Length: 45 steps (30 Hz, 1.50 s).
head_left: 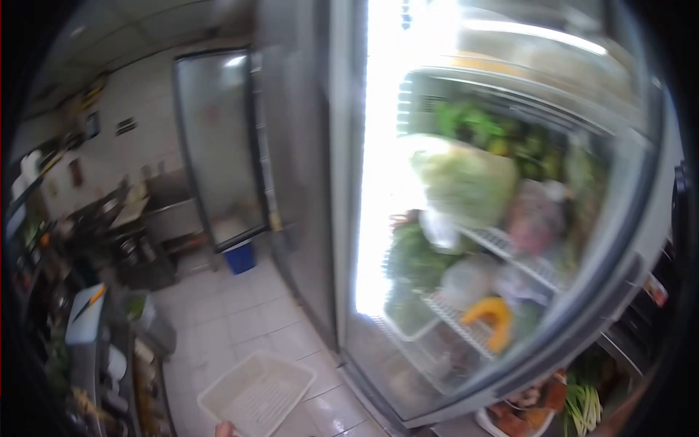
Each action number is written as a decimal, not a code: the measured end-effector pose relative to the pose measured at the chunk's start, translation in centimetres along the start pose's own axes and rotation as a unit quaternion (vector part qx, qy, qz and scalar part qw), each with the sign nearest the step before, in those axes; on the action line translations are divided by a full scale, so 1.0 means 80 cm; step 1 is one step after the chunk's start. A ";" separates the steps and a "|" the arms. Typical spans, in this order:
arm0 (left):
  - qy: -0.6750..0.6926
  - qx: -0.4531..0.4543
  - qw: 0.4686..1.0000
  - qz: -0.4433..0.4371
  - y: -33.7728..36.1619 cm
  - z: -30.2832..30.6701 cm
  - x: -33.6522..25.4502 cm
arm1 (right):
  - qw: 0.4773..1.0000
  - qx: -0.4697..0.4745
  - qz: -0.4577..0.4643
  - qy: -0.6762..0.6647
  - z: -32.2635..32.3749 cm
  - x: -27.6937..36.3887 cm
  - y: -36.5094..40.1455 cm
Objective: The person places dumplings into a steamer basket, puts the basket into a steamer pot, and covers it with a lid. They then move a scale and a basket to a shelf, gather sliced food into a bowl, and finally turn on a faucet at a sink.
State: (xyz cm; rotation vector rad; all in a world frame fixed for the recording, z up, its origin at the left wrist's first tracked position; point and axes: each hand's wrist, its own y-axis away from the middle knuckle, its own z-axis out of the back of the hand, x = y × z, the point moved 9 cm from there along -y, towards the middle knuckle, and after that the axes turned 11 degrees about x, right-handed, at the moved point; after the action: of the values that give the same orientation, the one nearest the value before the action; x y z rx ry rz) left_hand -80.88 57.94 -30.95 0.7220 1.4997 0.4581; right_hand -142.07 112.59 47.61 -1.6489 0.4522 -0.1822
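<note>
My left hand (225,430) shows only by its fingertips at the bottom edge, closed on the near rim of a white plastic basket (280,360). The slatted bottom of the basket shows, with nothing lying on it. To the right stands a tall glass-door fridge (348,218), lit inside. Its wire shelves hold a large bag of pale green vegetable (470,182), leafy greens (419,258), a bag of something reddish (537,218) and a curved orange piece, perhaps squash (496,324). A blurred skin-toned strip at the lower right may be my right forearm; that hand is out of sight.
Below the fridge, a white container of meat-like pieces (520,419) sits beside spring onions (582,408). A counter along the left carries a cutting board with an orange-handled knife (91,300). A grey bin (153,324) and a blue tub (240,257) stand on the tiled floor.
</note>
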 end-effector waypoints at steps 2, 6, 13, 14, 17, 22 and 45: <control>0.038 -0.007 0.999 -0.012 -0.027 0.050 -0.004 | 0.976 0.140 0.081 -0.146 -0.056 0.123 0.064; 0.048 -0.010 0.998 -0.041 -0.072 0.094 -0.073 | 0.660 0.551 0.018 -0.511 -0.203 0.349 0.216; -0.157 0.068 0.981 -0.089 -0.159 0.041 -0.288 | 0.362 0.605 -0.506 -0.496 -0.428 0.487 0.645; -0.159 0.065 0.982 -0.084 -0.146 0.023 -0.341 | 0.342 0.599 -0.529 -0.495 -0.452 0.514 0.672; -0.252 0.114 0.950 -0.145 -0.196 -0.002 -0.466 | 0.303 0.563 -0.557 -0.529 -0.556 0.581 0.699; -0.312 0.218 0.924 -0.041 -0.341 0.052 -0.569 | 0.386 0.636 -0.306 -0.594 -0.796 0.727 0.706; 0.233 -0.279 0.927 -0.089 -0.573 0.658 -0.705 | 0.600 0.628 0.453 -0.200 -1.591 1.677 0.616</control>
State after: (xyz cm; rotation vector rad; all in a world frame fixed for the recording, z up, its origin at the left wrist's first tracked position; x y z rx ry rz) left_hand -38.85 -21.09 -24.78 0.0183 1.7363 0.9144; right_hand -77.35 -60.30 -2.74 0.0976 0.5494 0.5504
